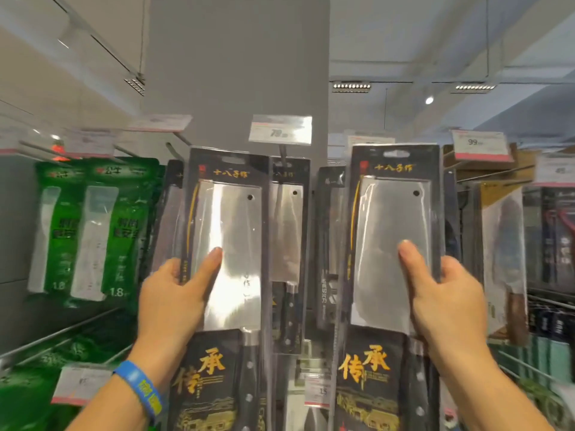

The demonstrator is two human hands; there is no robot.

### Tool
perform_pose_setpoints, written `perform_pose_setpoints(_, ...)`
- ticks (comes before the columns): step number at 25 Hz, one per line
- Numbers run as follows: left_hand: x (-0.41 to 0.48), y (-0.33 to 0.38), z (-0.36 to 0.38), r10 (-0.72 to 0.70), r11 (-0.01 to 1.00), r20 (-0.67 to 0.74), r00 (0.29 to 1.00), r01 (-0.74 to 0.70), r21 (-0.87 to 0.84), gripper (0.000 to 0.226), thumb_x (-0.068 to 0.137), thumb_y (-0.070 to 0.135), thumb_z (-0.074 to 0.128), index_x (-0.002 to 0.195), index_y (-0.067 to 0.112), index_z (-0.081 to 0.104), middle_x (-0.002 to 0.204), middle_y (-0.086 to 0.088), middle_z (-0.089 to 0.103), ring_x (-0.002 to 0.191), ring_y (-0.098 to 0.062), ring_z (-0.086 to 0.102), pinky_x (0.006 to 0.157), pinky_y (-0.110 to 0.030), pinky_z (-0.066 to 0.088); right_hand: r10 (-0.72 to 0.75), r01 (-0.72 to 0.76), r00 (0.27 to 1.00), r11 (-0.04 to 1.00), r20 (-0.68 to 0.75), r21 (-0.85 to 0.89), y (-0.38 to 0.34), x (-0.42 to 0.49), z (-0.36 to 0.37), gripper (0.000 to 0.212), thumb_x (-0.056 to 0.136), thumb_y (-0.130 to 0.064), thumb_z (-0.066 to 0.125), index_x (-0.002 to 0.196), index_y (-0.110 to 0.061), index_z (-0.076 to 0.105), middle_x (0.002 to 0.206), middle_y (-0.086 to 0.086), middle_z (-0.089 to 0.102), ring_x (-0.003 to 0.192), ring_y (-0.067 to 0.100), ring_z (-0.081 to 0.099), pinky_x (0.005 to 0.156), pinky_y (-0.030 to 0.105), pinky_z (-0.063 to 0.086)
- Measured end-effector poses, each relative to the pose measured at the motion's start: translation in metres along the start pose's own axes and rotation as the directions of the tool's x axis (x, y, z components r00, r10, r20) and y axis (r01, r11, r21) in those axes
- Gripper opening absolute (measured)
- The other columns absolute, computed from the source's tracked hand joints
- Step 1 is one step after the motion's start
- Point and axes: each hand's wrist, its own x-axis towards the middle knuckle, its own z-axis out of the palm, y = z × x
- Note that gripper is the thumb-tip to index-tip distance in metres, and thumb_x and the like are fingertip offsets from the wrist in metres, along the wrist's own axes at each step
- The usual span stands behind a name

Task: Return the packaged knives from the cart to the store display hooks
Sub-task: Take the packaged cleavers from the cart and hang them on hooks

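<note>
The left hand [174, 293] is gripping a black blister-packed steel cleaver [236, 219], the right hand [448, 300] a second matching cleaver pack [395, 213], thumbs on front, both held up before the metal display hook [282, 154].

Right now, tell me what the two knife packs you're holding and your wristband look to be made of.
The left pack looks like dark matt card under a clear glossy plastic blister, going by the glare streaks. The right pack looks the same. The blades inside are bright metal, probably steel, with mirror-like reflections. The wristband is blue and smooth, likely silicone or rubber.
</note>
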Motion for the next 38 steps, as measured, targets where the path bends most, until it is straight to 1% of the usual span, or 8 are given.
perform_pose_setpoints(5, 0.01, 0.005, -0.015, -0.023, 1.0, 0.037, 0.999, 0.024, -0.015, 0.081, 0.068, 0.079, 0.068, 0.082, -0.001, 0.063, 0.077, -0.021, 0.068, 0.072, -0.04, 0.066, 0.061, -0.053, 0.058, -0.005, 0.007, 0.999, 0.999, 0.032, -0.046, -0.007, -0.004, 0.019, 0.083, 0.084, -0.072, 0.06, 0.076, 0.009, 0.046, 0.065, 0.021, 0.047, 0.056, 0.029, 0.039, 0.054, 0.042, 0.032)
perform_pose_setpoints(9, 0.023, 0.021, -0.008, 0.076, 0.997, 0.049, 0.996, -0.075, -0.016, 0.07, 0.071, 0.074, 0.067, 0.059, 0.008, 0.049, 0.05, -0.003, 0.049, 0.044, -0.011, 0.041, 0.045, -0.026, 0.038, 0.002, 0.01, 0.995, 0.994, 0.104, -0.11, -0.004, -0.021, 0.04, 0.085, 0.082, -0.075, 0.059, 0.075, 0.009, 0.049, 0.067, 0.024, 0.054, 0.059, 0.039, 0.047, 0.056, 0.042, 0.038)
perform_pose_setpoints(15, 0.065, 0.034, -0.015, 0.14, 0.99, 0.041, 0.989, -0.14, 0.001, 0.07, 0.074, 0.075, 0.065, 0.066, 0.006, 0.056, 0.058, -0.007, 0.058, 0.05, -0.017, 0.047, 0.05, -0.036, 0.042, -0.03, 0.039, 0.996, 0.994, 0.08, -0.106, -0.007, -0.02, 0.049, 0.084, 0.081, -0.076, 0.058, 0.071, 0.007, 0.048, 0.068, 0.027, 0.054, 0.055, 0.022, 0.041, 0.054, 0.037, 0.033)
perform_pose_setpoints(20, 0.078, 0.041, -0.026, 0.192, 0.98, 0.102, 0.976, -0.197, 0.038, 0.086, 0.073, 0.076, 0.064, 0.081, -0.009, 0.057, 0.077, -0.03, 0.058, 0.059, -0.035, 0.049, 0.061, -0.055, 0.047, -0.172, 0.185, 0.979, 0.974, 0.106, -0.13, -0.035, -0.023, 0.069, 0.067, 0.078, -0.073, 0.061, 0.058, -0.016, 0.033, 0.051, -0.004, 0.032, 0.045, 0.01, 0.033, 0.046, 0.029, 0.023)
perform_pose_setpoints(29, 0.09, 0.07, -0.037, 0.282, 0.959, 0.175, 0.943, -0.276, -0.06, 0.048, 0.08, 0.058, 0.072, 0.054, 0.024, 0.05, 0.045, 0.023, 0.053, 0.042, 0.006, 0.048, 0.043, -0.009, 0.034, -0.074, 0.096, 0.989, 0.98, 0.129, -0.173, -0.061, -0.008, 0.101, 0.067, 0.081, -0.075, 0.063, 0.066, -0.016, 0.035, 0.058, 0.002, 0.036, 0.053, 0.019, 0.033, 0.053, 0.04, 0.027)
perform_pose_setpoints(32, 0.087, 0.071, -0.031, 0.281, 0.96, 0.232, 0.931, -0.271, -0.072, 0.048, 0.077, 0.069, 0.065, 0.069, 0.022, 0.063, 0.06, 0.017, 0.065, 0.056, 0.003, 0.06, 0.05, -0.015, 0.039, -0.01, 0.032, 0.99, 0.987, 0.14, -0.159, -0.057, -0.014, 0.104, 0.066, 0.081, -0.076, 0.061, 0.069, -0.014, 0.041, 0.062, 0.006, 0.043, 0.056, 0.02, 0.04, 0.055, 0.039, 0.031)
perform_pose_setpoints(36, 0.085, 0.069, -0.019, 0.209, 0.978, 0.26, 0.943, -0.194, -0.081, 0.087, 0.07, 0.083, 0.06, 0.109, 0.005, 0.068, 0.107, -0.013, 0.071, 0.102, -0.031, 0.066, 0.087, -0.045, 0.054, 0.026, 0.001, 0.989, 0.984, 0.147, -0.178, -0.062, -0.015, 0.104, 0.069, 0.082, -0.077, 0.06, 0.069, -0.013, 0.041, 0.062, 0.006, 0.046, 0.056, 0.021, 0.042, 0.055, 0.039, 0.032)
perform_pose_setpoints(38, 0.083, 0.068, -0.014, 0.164, 0.985, 0.309, 0.937, -0.139, -0.102, 0.099, 0.066, 0.086, 0.06, 0.121, 0.004, 0.064, 0.12, -0.015, 0.068, 0.112, -0.033, 0.063, 0.097, -0.052, 0.051, 0.033, 0.002, 0.986, 0.978, 0.165, -0.207, -0.064, -0.014, 0.104, 0.074, 0.082, -0.079, 0.059, 0.071, -0.007, 0.047, 0.065, 0.006, 0.055, 0.058, 0.024, 0.05, 0.056, 0.039, 0.036)
